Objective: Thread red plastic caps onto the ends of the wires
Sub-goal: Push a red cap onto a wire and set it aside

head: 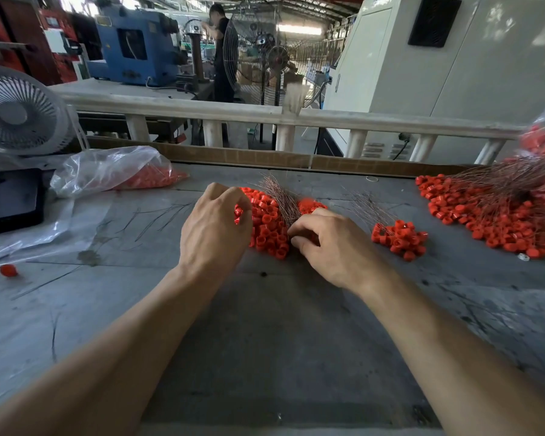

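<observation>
On the grey table (265, 325), the right hand (334, 243) pinches a thin copper wire bundle (280, 196) amid a red plastic cap pile (266, 228), while the left hand's (214, 228) curled fingers pinch one cap.

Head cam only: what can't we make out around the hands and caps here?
- Left hand: fingertips curl over the cap pile; whether they pinch a cap is hidden.
- Right hand: fingertips curl at the wire bundle; a held wire is too thin to confirm.
- Right-side heap: cut off by the right frame edge.
- Bag of caps: contents blurred by the plastic.
</observation>
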Motion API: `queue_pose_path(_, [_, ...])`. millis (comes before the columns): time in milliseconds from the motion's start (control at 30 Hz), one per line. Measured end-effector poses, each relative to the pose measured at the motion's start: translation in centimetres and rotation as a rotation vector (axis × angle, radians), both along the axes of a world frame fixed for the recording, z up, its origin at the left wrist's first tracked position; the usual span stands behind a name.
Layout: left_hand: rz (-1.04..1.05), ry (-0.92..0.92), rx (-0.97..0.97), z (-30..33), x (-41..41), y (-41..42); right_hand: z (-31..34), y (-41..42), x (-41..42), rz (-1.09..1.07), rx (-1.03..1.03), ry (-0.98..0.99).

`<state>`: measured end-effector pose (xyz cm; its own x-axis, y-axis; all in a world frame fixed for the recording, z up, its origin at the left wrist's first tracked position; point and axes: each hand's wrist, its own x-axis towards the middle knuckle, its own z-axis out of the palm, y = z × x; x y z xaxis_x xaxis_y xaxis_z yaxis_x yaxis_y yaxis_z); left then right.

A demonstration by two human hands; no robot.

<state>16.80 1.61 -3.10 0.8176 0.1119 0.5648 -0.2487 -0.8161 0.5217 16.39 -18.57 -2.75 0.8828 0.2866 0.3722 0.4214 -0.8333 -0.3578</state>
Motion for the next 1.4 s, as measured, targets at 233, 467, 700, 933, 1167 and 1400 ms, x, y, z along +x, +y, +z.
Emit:
queue_pose_path(233, [-0.017, -0.034, -0.194, 0.4, -0.2, 0.1, 0.2, 0.5, -0.1, -0.015, 0.135, -0.062])
queue_pose_path(467, [-0.25, -0.103, -0.251, 0.7, -1.8, -2.1, 0.4, 1.9, -0.6, 0.055, 0.872, 0.106])
queue_pose_path(700, [-0.387, -0.037, -0.304, 0.6, -2.4, -2.8, 1.0, 2.7, -1.3, 0.031, 1.169, 0.182])
queue_pose_path(933, [-0.451, 0.171, -0.303, 0.5, -2.2, -1.9, 2.6, 1.3, -1.1, 0.039, 1.615, 0.341])
queue_pose_path(1167, [-0.3, 0.22, -0.242, 0.8, -1.5, 0.6, 3.5, -2.2, -0.3, -0.118, 1.693, 0.313])
queue_pose_path(1400, [-0.112, 0.215, 0.032, 0.3, -1.1, 1.3, 2.5, -1.4, -0.2, -0.153, 1.406, 0.477])
